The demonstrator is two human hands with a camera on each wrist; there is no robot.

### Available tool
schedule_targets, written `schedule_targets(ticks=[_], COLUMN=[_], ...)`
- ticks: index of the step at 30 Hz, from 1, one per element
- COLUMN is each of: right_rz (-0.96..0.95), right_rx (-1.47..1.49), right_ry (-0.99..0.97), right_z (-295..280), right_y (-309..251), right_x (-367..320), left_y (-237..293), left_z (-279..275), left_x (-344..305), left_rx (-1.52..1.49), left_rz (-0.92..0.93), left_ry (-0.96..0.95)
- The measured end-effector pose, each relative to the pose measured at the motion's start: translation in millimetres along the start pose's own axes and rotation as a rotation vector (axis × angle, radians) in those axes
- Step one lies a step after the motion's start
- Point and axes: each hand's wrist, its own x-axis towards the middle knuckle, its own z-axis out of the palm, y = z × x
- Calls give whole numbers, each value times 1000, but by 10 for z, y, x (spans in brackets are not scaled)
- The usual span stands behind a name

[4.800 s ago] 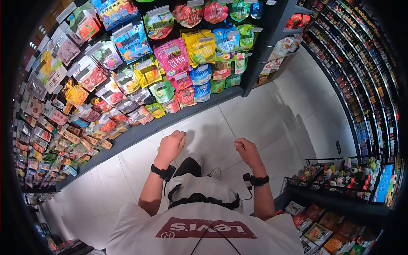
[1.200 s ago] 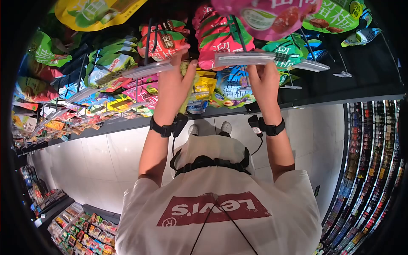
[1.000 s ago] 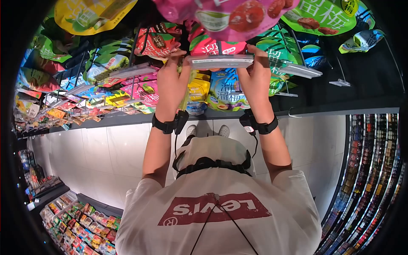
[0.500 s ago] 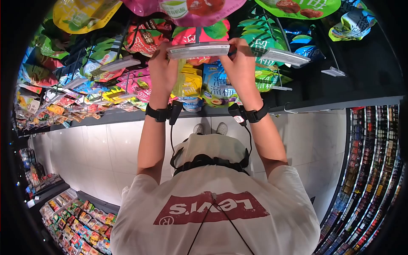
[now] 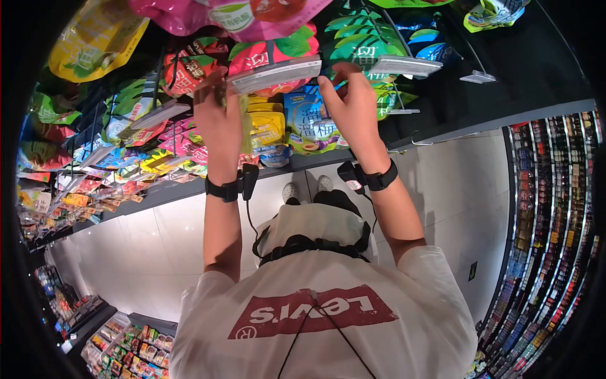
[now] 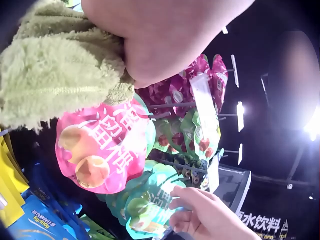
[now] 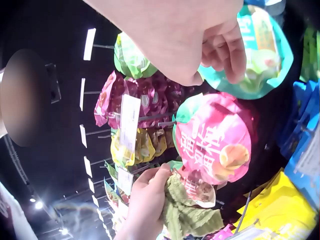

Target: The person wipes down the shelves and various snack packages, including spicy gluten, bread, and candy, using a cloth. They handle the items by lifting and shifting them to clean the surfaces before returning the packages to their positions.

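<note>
My left hand [image 5: 218, 126] grips a fuzzy light-green cloth [image 6: 60, 75] bunched beneath it. It is at the left end of a clear price-tag holder [image 5: 275, 76] in front of a pink-red snack bag [image 5: 265, 54]. In the right wrist view, the cloth hangs below the left hand's pinched fingers, over a smaller snack bag. My right hand [image 5: 350, 104] is by the holder's right end, with the thumb close to it and the fingers loosely bent. Behind that hand, teal-green bags [image 6: 150, 200] hang on a hook, and its fingers overlap them in both wrist views.
Larger pink [image 5: 265, 16] and yellow [image 5: 95, 44] bags hang above. Below are yellow [image 5: 265, 123] and blue [image 5: 309, 120] bags. Price-tag holders stick out from the hooks, including one at the right [image 5: 407, 65]. The dark shelf edge [image 5: 461, 132] runs below the hands; pale floor tiles lie beyond.
From over the floor, both hands have come up to the hanging bags. In the last second the holder and bags have shifted left in view, and the right hand's fingers have come away from the holder.
</note>
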Motion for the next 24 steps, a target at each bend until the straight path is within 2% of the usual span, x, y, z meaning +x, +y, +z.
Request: schedule_targets(ticks=[1, 2, 3, 5, 6, 7, 9, 10, 15, 17, 19, 21, 22, 24], right_rz=[40, 20, 6, 13, 16, -4, -7, -4, -67, -102, -98, -100, -93, -81], right_rx=[6, 12, 5, -51, -71, -82, -85, -73, -26, 9, 85, 77, 98, 119], right_ry=[21, 50, 86, 120, 142, 170, 188, 179, 115, 43, -1, -31, -23, -14], right_z=[-90, -215, -330, -579, -702, -790, -950, -1009, -1166, -1180, -1208, -1208, -1202, -1176], right_y=[8, 55, 114, 294, 337, 476, 650, 695, 939, 1037, 989, 1033, 1040, 1091], right_x=[-50, -98, -135, -146, -134, -113, -48, -51, 197, 270, 319, 356, 386, 407], left_y=[98, 227, 299, 428, 509, 605, 836, 855, 1233, 1333, 1319, 1292, 1238, 1158], left_z=[-42, -75, -87, -57, 10, 94, 243, 355, 873, 1011, 1133, 1237, 1291, 1328], left_x=[-33, -74, -168, -305, -337, -345, -361, -355, -299, -281, -277, -270, -275, -248], left_rx=[62, 69, 65, 58, 35, 37, -120, -83, 18, 65, 87, 149, 160, 147], left_rz=[-26, 45, 38, -105, -7, -6, -47, -12, -22, -103, -140, -80, -149, -146], left_ry=[53, 104, 110, -40, -67, -60, -268, -295, -198, -195, -215, -163, -169, -165])
